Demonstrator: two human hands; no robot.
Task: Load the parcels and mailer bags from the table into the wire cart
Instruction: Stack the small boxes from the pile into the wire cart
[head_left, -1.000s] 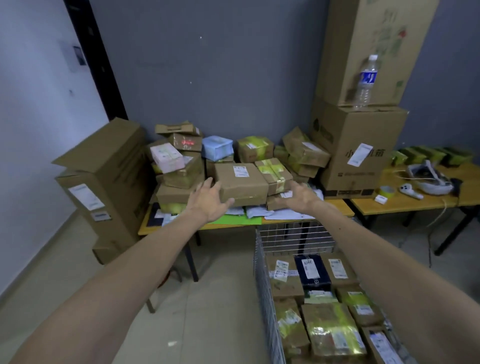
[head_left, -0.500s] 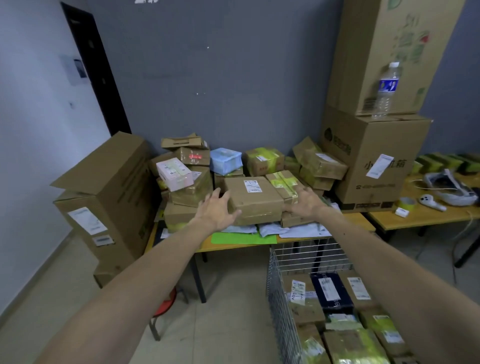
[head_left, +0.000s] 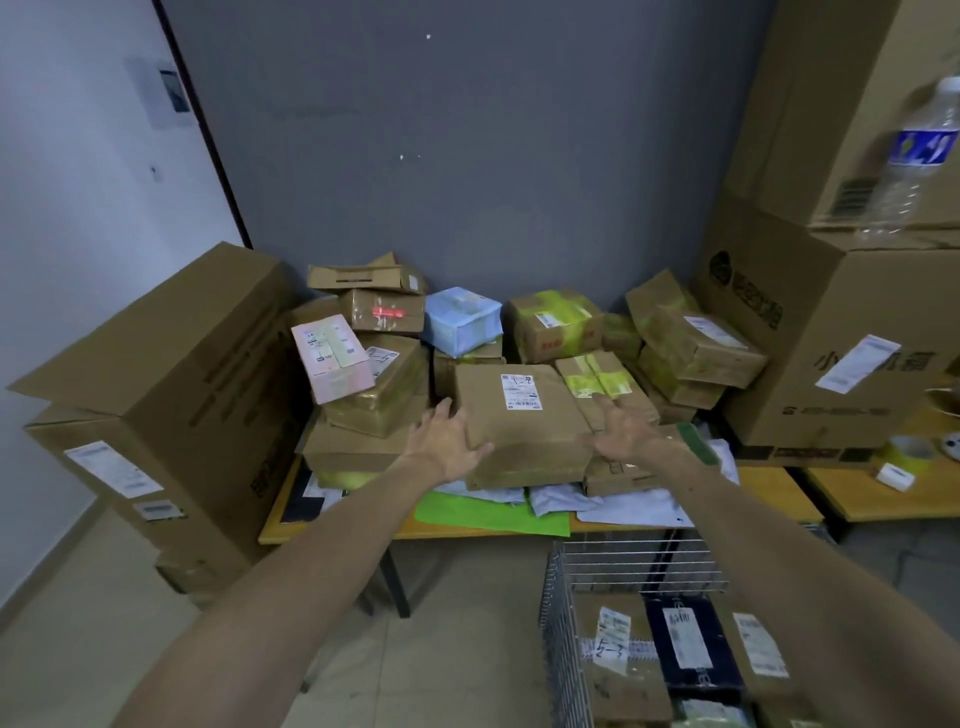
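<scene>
Left hand and right hand, fingers spread, press opposite sides of the labelled brown parcel on the crowded yellow tabletop against the grey wall; wire cart just nearside of it.

I see left hand, right hand pressed on opposite sides of flat brown parcel atop pile on table; wire cart front right, partly loaded.
</scene>
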